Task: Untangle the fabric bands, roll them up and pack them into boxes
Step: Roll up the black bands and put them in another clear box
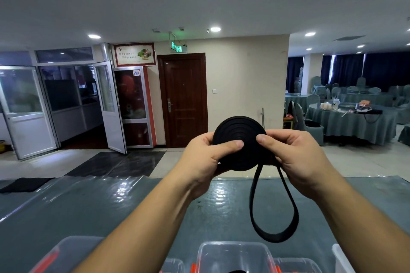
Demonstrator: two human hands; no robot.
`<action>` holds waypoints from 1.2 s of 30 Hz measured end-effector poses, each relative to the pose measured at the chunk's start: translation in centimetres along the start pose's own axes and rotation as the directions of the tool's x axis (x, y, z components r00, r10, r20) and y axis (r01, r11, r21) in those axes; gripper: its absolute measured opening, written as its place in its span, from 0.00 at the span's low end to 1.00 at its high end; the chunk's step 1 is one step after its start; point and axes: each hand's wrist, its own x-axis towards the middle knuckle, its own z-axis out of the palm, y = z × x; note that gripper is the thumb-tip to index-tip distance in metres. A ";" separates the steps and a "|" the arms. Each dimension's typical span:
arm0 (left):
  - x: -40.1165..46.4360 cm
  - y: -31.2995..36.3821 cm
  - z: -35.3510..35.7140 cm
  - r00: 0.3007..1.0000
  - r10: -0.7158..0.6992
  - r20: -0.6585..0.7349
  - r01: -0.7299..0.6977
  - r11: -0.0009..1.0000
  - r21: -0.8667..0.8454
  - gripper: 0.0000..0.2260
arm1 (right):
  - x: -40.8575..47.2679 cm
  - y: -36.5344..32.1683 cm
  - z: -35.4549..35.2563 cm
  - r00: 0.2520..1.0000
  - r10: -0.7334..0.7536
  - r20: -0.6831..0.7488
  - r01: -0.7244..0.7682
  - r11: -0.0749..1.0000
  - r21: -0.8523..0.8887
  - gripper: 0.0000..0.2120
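1. At frame centre, the left hand (206,157) and right hand (295,157) pinch the black coil (239,137) of fabric band, thumbs pressing its face so the turns don't spring loose
2. An unrolled loop (274,206) hangs below, presumably awaiting winding
3. Clear boxes (235,252) wait along the bottom edge on the table (111,201), ready for packing

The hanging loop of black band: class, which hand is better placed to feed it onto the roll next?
Probably the right hand: the loose loop hangs from the roll on its side, just below its fingers. The left hand steadies the roll's other side.
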 end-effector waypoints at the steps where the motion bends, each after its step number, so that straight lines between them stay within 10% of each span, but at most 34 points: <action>1: -0.1 -0.1 0.1 1.000 -0.001 0.016 0.000 1.000 0.013 0.14 | 0.0 0.0 -0.2 1.000 0.007 0.001 -0.007 1.000 -0.019 0.10; 36: -0.8 -0.1 0.7 0.985 0.107 -0.138 -0.126 0.983 -0.136 0.08 | -0.2 0.0 2.1 0.987 0.033 -0.154 0.000 0.978 0.207 0.11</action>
